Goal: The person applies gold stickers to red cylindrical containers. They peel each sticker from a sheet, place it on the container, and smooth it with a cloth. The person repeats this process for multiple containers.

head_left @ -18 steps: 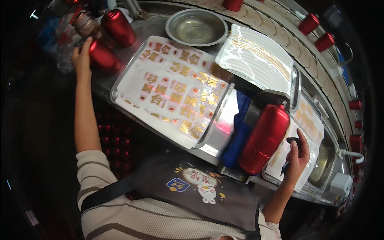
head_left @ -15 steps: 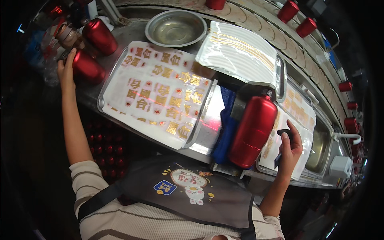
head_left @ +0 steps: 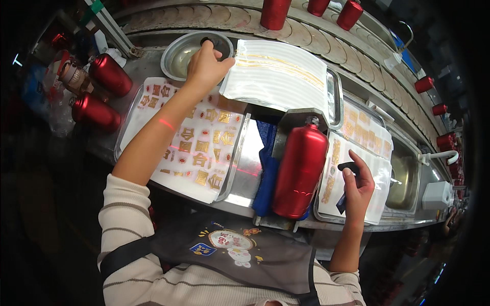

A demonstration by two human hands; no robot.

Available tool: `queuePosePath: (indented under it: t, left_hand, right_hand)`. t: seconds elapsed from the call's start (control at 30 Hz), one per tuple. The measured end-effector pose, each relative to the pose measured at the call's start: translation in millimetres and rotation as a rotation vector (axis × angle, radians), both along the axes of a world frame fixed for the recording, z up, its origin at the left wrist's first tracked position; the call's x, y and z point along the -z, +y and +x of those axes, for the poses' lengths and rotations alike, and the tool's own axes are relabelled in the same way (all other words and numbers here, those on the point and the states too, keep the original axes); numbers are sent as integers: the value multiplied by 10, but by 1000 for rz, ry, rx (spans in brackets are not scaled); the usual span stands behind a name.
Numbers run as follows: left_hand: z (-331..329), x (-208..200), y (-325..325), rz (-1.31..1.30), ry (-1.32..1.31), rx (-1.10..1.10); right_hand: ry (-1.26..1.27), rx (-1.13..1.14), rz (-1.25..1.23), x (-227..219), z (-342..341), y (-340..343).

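Above the metal bowl, the left hand bends down, pinching one dark piece, perhaps sponge.
The curled right hand grips one dark tool beside the nearest of three red bottles.

The bottle is red, cloth blue, sheet white patterned gold and red, sleeve cream striped brown.

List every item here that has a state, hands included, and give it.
Metal bowl: seems to hold some liquid
Left hand: over the bowl's rim, fingers bent, grip unclear
Right hand: curled around a dark tool
Big red bottle: lying down, neck pointing away
Gold label sheet: laid in a tray, partly hidden by the left arm
White tap: no flow visible
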State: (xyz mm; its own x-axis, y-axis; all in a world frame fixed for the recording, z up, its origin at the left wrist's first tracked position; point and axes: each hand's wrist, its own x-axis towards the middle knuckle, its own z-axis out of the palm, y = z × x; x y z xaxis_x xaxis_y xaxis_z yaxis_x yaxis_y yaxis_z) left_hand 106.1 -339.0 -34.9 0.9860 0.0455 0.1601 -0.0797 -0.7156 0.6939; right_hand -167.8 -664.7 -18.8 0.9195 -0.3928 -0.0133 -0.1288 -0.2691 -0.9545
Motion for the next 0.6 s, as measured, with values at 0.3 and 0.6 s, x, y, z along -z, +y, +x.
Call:
queuePosePath:
  t: [0.3,0.6]
  left_hand:
    - [690,164,-391,271,173,-32]
    - [1157,372,-290,251,190,-7]
  right_hand:
    - [52,75,54,183,-103,-356]
    - [68,65,89,259,19,-372]
